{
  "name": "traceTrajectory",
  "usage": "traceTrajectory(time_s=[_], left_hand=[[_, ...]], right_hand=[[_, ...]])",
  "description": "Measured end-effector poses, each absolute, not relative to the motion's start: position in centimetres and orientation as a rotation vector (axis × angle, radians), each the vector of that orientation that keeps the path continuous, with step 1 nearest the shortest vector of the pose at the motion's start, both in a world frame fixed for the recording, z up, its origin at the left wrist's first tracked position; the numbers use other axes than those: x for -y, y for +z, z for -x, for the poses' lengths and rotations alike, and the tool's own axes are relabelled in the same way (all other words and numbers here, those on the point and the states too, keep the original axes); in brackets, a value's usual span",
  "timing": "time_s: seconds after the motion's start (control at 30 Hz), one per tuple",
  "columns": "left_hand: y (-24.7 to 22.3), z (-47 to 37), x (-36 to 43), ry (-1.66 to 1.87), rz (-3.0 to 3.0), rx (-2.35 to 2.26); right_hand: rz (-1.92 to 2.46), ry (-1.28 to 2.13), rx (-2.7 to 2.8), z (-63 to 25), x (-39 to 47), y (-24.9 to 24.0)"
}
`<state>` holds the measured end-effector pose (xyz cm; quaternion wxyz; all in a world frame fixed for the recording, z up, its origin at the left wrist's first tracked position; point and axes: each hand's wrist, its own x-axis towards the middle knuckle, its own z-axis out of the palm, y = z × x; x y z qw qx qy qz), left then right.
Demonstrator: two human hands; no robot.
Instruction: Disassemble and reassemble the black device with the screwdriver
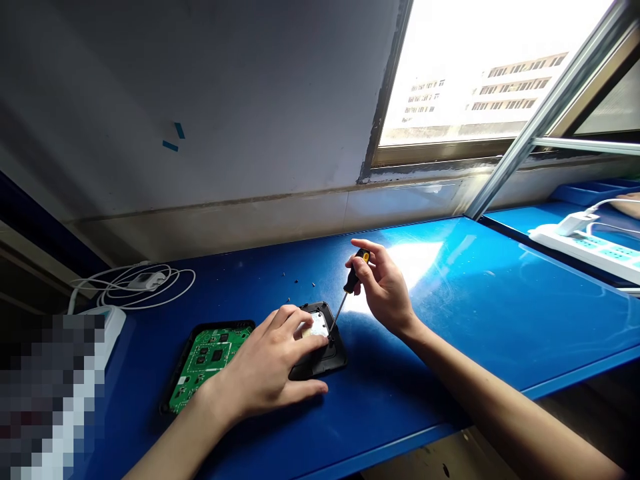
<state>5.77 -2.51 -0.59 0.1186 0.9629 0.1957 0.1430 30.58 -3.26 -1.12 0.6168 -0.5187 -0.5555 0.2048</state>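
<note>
My right hand is closed round the black and yellow handle of a screwdriver, whose shaft slants down to a black plastic cover. The tip meets the cover beside a fingertip of my left hand. That hand lies over the cover's left part with its fingers spread, pressing on it. A whitish label or plate shows on the cover between the fingers. To the left, a green circuit board sits in a black housing, partly hidden by my left wrist.
Several small screws lie behind the cover on the blue table. A coiled white cable with an adapter is at the back left. A power strip and metal frame stand at right, near another person's hand.
</note>
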Motion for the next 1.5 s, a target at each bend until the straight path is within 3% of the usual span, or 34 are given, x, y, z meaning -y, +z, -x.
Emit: traceTrajectory(time_s=[0.47,1.07,1.5], left_hand=[[-0.9,-5.7,2.4,0.409,-2.804,-0.588],[-1.2,-5.9,2.2,0.454,-2.789,-0.69],[-0.7,-6.2,2.5,0.281,-2.691,-0.947]], right_hand=[[1.051,0.315,1.536,-30.3,4.9,-0.5],[0.669,0.698,1.765,-27.1,6.7,1.7],[0.63,0.439,1.889,-27.1,6.6,2.2]])
